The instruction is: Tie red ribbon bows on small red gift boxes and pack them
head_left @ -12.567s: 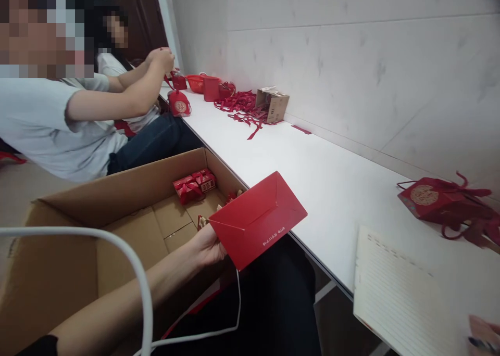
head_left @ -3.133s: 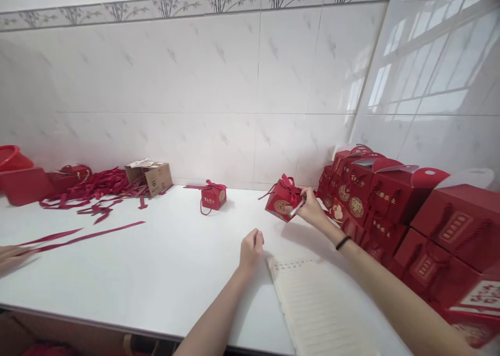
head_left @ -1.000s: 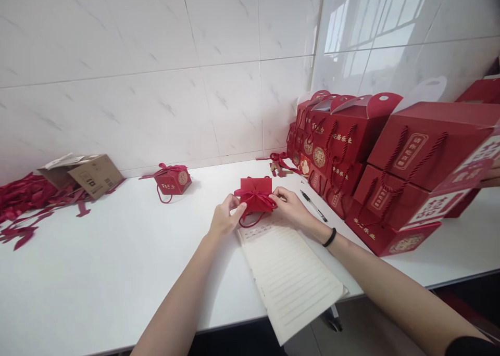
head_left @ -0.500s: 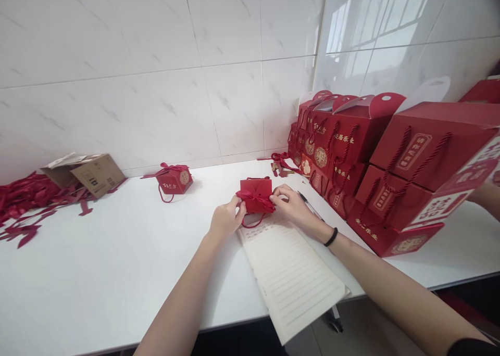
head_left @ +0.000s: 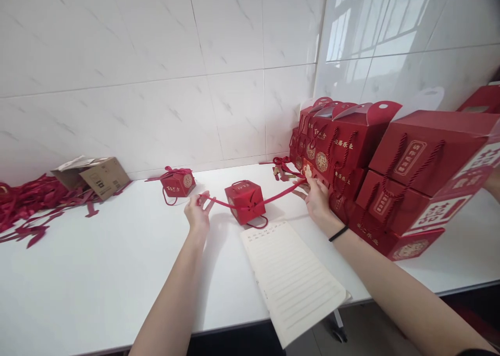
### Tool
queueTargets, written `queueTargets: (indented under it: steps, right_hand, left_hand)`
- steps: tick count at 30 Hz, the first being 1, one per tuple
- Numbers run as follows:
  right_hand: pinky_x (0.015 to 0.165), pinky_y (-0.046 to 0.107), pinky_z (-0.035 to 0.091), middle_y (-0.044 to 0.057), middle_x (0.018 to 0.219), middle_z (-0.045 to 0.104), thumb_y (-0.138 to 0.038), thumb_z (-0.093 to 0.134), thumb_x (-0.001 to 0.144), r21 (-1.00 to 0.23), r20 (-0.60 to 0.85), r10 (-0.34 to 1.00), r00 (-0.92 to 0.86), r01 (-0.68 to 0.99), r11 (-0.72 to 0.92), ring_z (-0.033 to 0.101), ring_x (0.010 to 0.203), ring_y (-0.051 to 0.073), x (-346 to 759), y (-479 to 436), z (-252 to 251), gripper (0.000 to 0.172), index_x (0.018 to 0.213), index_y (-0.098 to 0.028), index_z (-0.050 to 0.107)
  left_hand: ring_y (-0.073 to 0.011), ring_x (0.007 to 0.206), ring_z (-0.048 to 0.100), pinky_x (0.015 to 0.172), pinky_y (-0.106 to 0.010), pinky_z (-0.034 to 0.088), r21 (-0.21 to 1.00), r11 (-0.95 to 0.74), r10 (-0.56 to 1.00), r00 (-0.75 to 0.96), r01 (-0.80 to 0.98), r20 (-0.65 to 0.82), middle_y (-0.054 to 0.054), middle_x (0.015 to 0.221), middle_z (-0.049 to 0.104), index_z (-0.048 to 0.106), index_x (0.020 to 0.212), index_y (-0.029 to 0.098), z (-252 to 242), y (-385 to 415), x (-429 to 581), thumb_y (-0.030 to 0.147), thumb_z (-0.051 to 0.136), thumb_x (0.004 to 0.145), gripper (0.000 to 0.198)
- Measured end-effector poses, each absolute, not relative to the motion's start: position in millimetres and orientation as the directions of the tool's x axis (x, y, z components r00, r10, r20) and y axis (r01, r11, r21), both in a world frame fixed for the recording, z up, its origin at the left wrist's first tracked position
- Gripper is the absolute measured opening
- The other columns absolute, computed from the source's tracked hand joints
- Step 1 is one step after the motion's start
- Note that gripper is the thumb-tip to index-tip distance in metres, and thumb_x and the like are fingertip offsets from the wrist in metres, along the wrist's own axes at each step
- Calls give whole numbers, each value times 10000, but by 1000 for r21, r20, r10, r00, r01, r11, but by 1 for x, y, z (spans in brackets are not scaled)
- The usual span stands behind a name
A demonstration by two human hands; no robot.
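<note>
A small red gift box (head_left: 239, 200) with rope handles sits tilted behind the notepad. From a crossing on its near side, a red ribbon (head_left: 275, 194) stretches out both ways. My left hand (head_left: 198, 210) pinches one end, to the left of the box. The other end is gripped by my right hand (head_left: 315, 195), close to the stacked boxes. Neither hand touches the box itself. Another small red box (head_left: 177, 183), topped with a ribbon bow, stands farther back on the left.
A lined notepad (head_left: 292, 278) overhangs the table's front edge. Stacked red gift boxes (head_left: 406, 148) line the right side. An open cardboard box (head_left: 102, 178) and a heap of red ribbons (head_left: 33, 197) lie at left. Ribbon scraps (head_left: 282, 169) are near the wall.
Both hands have moved apart, left and right, drawing the ribbon out from a bunched bow into a long line. The small box has turned and now shows its side faces.
</note>
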State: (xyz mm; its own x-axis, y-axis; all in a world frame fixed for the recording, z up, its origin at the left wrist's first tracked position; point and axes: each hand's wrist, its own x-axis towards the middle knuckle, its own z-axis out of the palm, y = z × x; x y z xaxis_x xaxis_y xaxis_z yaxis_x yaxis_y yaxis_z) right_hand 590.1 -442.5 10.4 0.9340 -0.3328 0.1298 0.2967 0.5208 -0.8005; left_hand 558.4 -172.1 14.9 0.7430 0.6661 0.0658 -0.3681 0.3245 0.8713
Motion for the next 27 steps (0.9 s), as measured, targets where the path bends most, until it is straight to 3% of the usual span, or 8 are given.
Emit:
queueTargets:
  steps: [5,9,13,16,27]
  right_hand:
    - [558,232,566,-63,724,599,-186,563,690,-752,19,-330,944,231,617,604,603,99,594,-452,12,124,795,-222,507]
    - [428,185,517,-63,697,585,-176,571,672,-742,-55,-333,941,185,645,568,509,85,593,-451,16,131,784,-216,517]
    - [412,185,516,-65,647,561,-168,571,674,-742,-92,-343,935,165,650,542,464,78,591,-449,20,127,778,-213,513]
    - [390,190,502,-67,638,561,-169,568,672,-751,-103,-337,936,149,644,534,446,82,590,-450,20,140,791,-219,513]
    - [341,179,401,-54,636,578,-268,592,663,-806,-48,-277,960,126,578,552,483,105,593,-450,13,134,767,-217,524]
  left_hand:
    - [-116,660,552,636,-264,472,806,485,624,780,-341,-46,-1,690,571,290,549,190,18,-159,558,258,471,616,205]
    - [-85,555,464,540,-217,397,756,553,617,782,-349,-90,12,667,534,349,565,186,20,-157,558,246,520,601,185]
    - [-87,578,460,554,-216,401,718,580,617,783,-384,-80,-14,766,573,489,648,184,22,-160,555,271,518,625,94]
    - [-102,613,471,568,-233,410,709,581,614,787,-400,-58,-43,881,597,569,739,185,22,-161,553,260,481,624,163]
    - [-129,657,482,605,-266,412,767,501,623,782,-400,1,-43,929,574,556,789,219,15,-156,556,258,478,604,205]
